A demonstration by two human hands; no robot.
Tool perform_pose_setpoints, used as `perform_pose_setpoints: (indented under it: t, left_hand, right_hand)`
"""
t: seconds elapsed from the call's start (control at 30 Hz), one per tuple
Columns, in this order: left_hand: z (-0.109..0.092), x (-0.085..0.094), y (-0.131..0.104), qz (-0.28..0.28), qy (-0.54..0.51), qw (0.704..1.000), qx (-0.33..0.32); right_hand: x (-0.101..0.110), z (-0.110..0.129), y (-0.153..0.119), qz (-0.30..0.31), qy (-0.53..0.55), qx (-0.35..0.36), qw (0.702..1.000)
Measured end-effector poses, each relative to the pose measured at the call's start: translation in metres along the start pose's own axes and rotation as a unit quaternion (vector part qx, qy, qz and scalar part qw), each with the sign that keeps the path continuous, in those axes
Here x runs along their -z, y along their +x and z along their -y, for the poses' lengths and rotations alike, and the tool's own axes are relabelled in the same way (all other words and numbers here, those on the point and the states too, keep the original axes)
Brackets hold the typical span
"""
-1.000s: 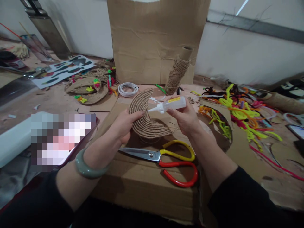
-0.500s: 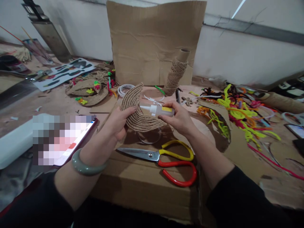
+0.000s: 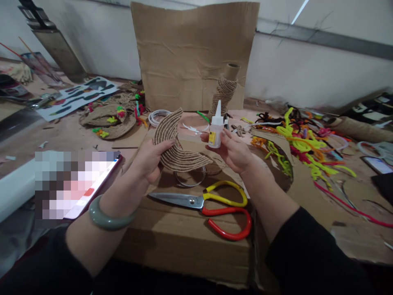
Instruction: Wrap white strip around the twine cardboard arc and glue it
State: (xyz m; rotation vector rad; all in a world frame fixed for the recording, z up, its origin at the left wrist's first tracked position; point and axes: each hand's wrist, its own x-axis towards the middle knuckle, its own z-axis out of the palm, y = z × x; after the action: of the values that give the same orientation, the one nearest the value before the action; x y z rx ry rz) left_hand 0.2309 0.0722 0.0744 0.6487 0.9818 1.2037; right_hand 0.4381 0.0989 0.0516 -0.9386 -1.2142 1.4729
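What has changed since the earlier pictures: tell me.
The right hand has swung the small bottle upright: its nozzle, earlier aimed left at the twine crescent, points up. Nothing was let go. The left hand still holds the crescent; the scissors stay on the cardboard.

No words, brands or numbers can be read. The yellow label point(image 3: 212, 138) on the translucent bottle point(image 3: 217, 126) perhaps carries small print, too blurred to make out; the phone screen point(image 3: 97, 177) at left is mostly pixelated.
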Motion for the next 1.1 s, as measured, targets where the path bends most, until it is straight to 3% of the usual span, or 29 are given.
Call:
perform_pose_setpoints:
  t: [0.63,0.8,0.93,1.0,1.1]
  left_hand:
    - [0.004,0.002,0.003,-0.029,0.021,0.999,0.007]
    - [0.013,0.009,0.014,-0.049,0.046,0.996,-0.059]
    - [0.019,0.018,0.024,-0.059,0.148,0.984,-0.082]
    - [0.02,0.023,0.03,-0.07,0.209,0.969,-0.109]
    - [0.019,0.029,0.032,-0.091,0.306,0.924,-0.211]
  right_hand:
    - [-0.001,0.003,-0.003,0.015,0.015,0.017,1.0]
    - [-0.004,0.004,-0.005,0.013,0.002,0.0,1.0]
    - [-0.006,0.001,-0.006,0.048,-0.012,-0.006,0.999]
    - [-0.007,-0.001,-0.006,0.071,-0.022,-0.001,0.997]
    - [-0.009,-0.001,-0.008,0.091,-0.038,-0.001,0.995]
